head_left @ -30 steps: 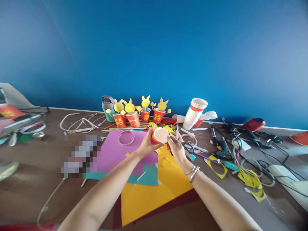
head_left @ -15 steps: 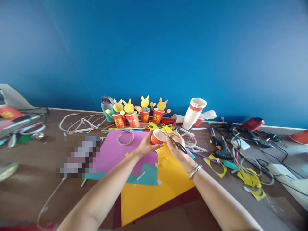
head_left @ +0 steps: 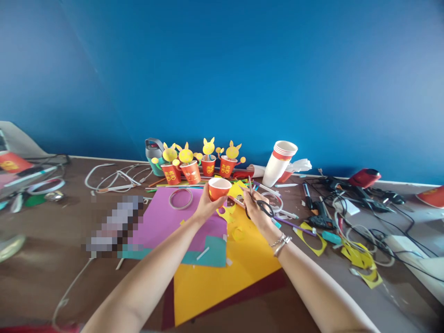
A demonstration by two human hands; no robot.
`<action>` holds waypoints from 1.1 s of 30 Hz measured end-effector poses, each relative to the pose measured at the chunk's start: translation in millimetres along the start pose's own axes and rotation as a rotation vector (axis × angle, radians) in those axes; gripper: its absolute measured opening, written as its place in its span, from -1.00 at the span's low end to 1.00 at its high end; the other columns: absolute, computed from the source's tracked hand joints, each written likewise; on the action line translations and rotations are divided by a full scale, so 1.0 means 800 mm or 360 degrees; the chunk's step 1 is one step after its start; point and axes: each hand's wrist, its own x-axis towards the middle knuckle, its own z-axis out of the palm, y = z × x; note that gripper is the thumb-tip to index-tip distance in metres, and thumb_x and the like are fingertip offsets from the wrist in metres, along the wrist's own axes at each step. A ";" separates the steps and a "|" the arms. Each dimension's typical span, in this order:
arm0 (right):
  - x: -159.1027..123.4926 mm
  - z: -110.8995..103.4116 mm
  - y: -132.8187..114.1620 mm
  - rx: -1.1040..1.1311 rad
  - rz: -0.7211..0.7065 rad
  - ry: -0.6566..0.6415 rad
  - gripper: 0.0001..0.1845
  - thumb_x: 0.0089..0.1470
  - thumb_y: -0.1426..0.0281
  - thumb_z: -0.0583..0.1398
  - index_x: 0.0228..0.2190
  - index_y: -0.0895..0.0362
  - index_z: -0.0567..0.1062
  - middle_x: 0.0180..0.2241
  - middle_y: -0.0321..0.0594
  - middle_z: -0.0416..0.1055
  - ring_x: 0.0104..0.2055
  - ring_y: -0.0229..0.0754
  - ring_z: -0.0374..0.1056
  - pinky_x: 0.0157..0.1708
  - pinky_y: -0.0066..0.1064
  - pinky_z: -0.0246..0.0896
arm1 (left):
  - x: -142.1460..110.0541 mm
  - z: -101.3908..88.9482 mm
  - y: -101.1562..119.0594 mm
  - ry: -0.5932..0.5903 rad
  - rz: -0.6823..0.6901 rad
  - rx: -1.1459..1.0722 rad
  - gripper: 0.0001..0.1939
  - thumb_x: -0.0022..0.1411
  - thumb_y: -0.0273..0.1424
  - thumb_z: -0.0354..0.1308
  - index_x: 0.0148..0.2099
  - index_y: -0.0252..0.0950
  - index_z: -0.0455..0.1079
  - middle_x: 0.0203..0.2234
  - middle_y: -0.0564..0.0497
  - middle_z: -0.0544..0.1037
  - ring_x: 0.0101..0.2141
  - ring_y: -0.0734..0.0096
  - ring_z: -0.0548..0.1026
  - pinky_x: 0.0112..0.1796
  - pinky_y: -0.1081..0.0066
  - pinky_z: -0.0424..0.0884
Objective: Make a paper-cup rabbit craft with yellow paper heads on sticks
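Observation:
My left hand (head_left: pixel 209 203) is wrapped round a red paper cup (head_left: pixel 219 190), its white inside facing up and toward me. To the right, my right hand (head_left: pixel 255 206) grips black-handled scissors (head_left: pixel 265 206), the blades pointing up and away from the cup. Under both hands lie a purple sheet (head_left: pixel 163 226), a teal sheet (head_left: pixel 213 252) and a yellow-orange sheet (head_left: pixel 208 286). A cut yellow paper scrap (head_left: pixel 227 213) rests just below the cup.
Several red cups with yellow paper figures (head_left: pixel 227 165) line the wall. A leaning stack of white cups (head_left: pixel 277 164) stands behind my right hand. Cables and a black glue gun (head_left: pixel 322 217) crowd the right. A ring of tape (head_left: pixel 181 199) lies on the purple sheet.
The cup in my left hand has moved left and slightly up, and tipped more upright. The scissors have come away from its rim, and their blades now point upward.

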 end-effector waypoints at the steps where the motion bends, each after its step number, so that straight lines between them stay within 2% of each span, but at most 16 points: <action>1: 0.000 -0.002 -0.002 -0.0157 -0.0008 -0.0029 -0.67 0.19 0.18 0.02 -0.42 0.08 0.46 -0.39 -0.16 0.49 -0.37 -0.12 0.38 -0.34 -0.32 0.25 | 0.001 -0.001 0.000 0.0152 0.0077 0.0048 -0.46 -0.02 -0.24 0.31 -0.01 -0.24 0.23 -0.21 -0.05 0.49 -0.22 0.31 0.51 -0.22 0.31 0.47; 3: -0.002 -0.003 -0.007 -0.0526 -0.0069 -0.0158 -0.70 0.18 0.25 0.04 -0.43 0.10 0.48 -0.38 -0.13 0.52 -0.36 -0.10 0.41 -0.35 -0.34 0.22 | 0.004 -0.004 0.000 0.0439 0.0211 0.0160 -0.51 0.03 -0.27 0.28 -0.01 -0.23 0.24 -0.21 -0.05 0.48 -0.19 0.30 0.49 -0.16 0.29 0.44; 5: -0.008 0.000 -0.010 -0.0872 -0.0110 -0.0393 -0.78 0.12 0.35 0.09 -0.29 0.10 0.51 -0.34 -0.10 0.54 -0.31 -0.06 0.45 -0.32 -0.35 0.23 | 0.008 -0.008 -0.001 0.0641 0.0313 0.0265 -0.53 0.04 -0.28 0.28 -0.02 -0.23 0.25 -0.21 -0.05 0.47 -0.17 0.28 0.48 -0.11 0.27 0.41; 6: -0.012 0.002 -0.011 -0.0983 -0.0125 -0.0505 -0.72 0.06 0.40 0.12 -0.17 0.10 0.50 -0.30 -0.09 0.55 -0.26 -0.04 0.46 -0.28 -0.34 0.24 | 0.010 -0.010 -0.002 0.0695 0.0349 0.0299 -0.54 0.04 -0.28 0.29 -0.02 -0.23 0.26 -0.20 -0.05 0.46 -0.16 0.28 0.48 -0.10 0.27 0.40; 8: -0.021 0.006 -0.011 -0.1155 -0.0193 -0.0691 -0.46 -0.03 0.50 0.14 0.04 0.11 0.38 -0.15 -0.04 0.52 -0.09 -0.01 0.43 -0.13 -0.31 0.24 | 0.013 -0.012 -0.006 0.0726 0.0387 0.0338 -0.55 0.03 -0.26 0.29 -0.05 -0.23 0.26 -0.20 -0.06 0.45 -0.17 0.27 0.47 -0.11 0.27 0.40; 10: -0.026 0.003 -0.011 -0.1181 -0.0308 -0.0862 -0.28 -0.10 0.55 0.15 0.16 0.11 0.27 0.06 -0.01 0.40 0.10 -0.02 0.31 0.04 -0.28 0.17 | 0.014 -0.012 -0.009 0.0694 0.0389 0.0360 -0.57 0.03 -0.25 0.29 -0.08 -0.23 0.26 -0.22 -0.06 0.44 -0.19 0.27 0.47 -0.13 0.27 0.41; 12: -0.024 -0.009 -0.013 -0.1128 -0.0384 -0.1027 -0.22 -0.13 0.53 0.17 0.18 0.11 0.23 0.17 -0.01 0.28 0.18 -0.01 0.21 0.11 -0.26 0.11 | 0.014 -0.011 -0.011 0.0659 0.0378 0.0374 -0.59 0.03 -0.25 0.29 -0.10 -0.21 0.26 -0.23 -0.05 0.44 -0.19 0.26 0.47 -0.14 0.25 0.42; 13: -0.021 -0.018 -0.016 -0.1127 -0.0376 -0.1090 -0.25 -0.13 0.50 0.19 0.16 0.11 0.26 0.17 -0.01 0.28 0.17 0.01 0.23 0.08 -0.26 0.14 | 0.014 -0.010 -0.010 0.0644 0.0371 0.0377 -0.59 0.03 -0.26 0.29 -0.10 -0.21 0.26 -0.23 -0.06 0.45 -0.19 0.26 0.47 -0.14 0.25 0.42; 15: -0.008 -0.038 -0.023 -0.1240 -0.0237 -0.1067 -0.41 -0.10 0.50 0.18 0.04 0.11 0.41 0.04 -0.04 0.42 0.04 0.01 0.35 -0.03 -0.30 0.21 | 0.012 -0.007 -0.009 0.0618 0.0352 0.0376 -0.59 0.02 -0.29 0.29 -0.10 -0.21 0.26 -0.22 -0.06 0.46 -0.20 0.27 0.48 -0.16 0.26 0.43; 17: 0.007 -0.055 -0.026 -0.1506 -0.0008 -0.0860 -0.66 0.01 0.53 0.09 -0.21 0.10 0.56 -0.18 -0.09 0.54 -0.13 -0.05 0.44 -0.16 -0.34 0.23 | 0.009 -0.005 -0.006 0.0582 0.0340 0.0374 -0.59 0.02 -0.31 0.29 -0.08 -0.22 0.27 -0.21 -0.06 0.47 -0.22 0.28 0.49 -0.18 0.28 0.44; 19: 0.022 -0.065 -0.023 -0.1643 0.0141 -0.0676 -0.74 0.01 0.53 0.09 -0.37 0.18 0.59 -0.27 0.05 0.54 -0.16 0.04 0.44 -0.21 -0.29 0.22 | 0.007 -0.003 -0.006 0.0531 0.0346 0.0370 -0.58 0.03 -0.32 0.28 -0.07 -0.23 0.27 -0.21 -0.05 0.48 -0.23 0.30 0.50 -0.19 0.30 0.44; 22: 0.036 -0.066 -0.005 -0.1682 0.0346 -0.0514 -0.76 0.02 0.45 0.12 -0.35 0.14 0.60 -0.23 0.03 0.55 -0.14 0.06 0.44 -0.25 -0.30 0.22 | 0.005 -0.001 -0.008 0.0419 0.0379 0.0347 -0.52 0.01 -0.30 0.30 -0.03 -0.25 0.25 -0.20 -0.06 0.48 -0.21 0.30 0.51 -0.18 0.30 0.45; 26: 0.041 -0.058 0.018 -0.1574 0.0362 -0.0446 -0.75 0.01 0.40 0.12 -0.36 0.13 0.62 -0.25 0.01 0.55 -0.15 0.03 0.45 -0.28 -0.34 0.22 | 0.006 -0.001 -0.014 0.0290 0.0402 0.0320 -0.46 0.00 -0.28 0.31 0.01 -0.26 0.22 -0.15 -0.08 0.48 -0.17 0.26 0.51 -0.14 0.29 0.45; 33: 0.045 -0.060 0.031 -0.1410 0.0439 -0.0368 -0.81 -0.10 0.38 0.18 -0.47 0.13 0.60 -0.37 -0.11 0.55 -0.25 -0.07 0.44 -0.38 -0.43 0.15 | 0.008 -0.005 -0.015 0.0298 0.0391 0.0395 -0.51 0.00 -0.28 0.31 -0.04 -0.26 0.25 -0.19 -0.06 0.50 -0.20 0.27 0.51 -0.17 0.30 0.45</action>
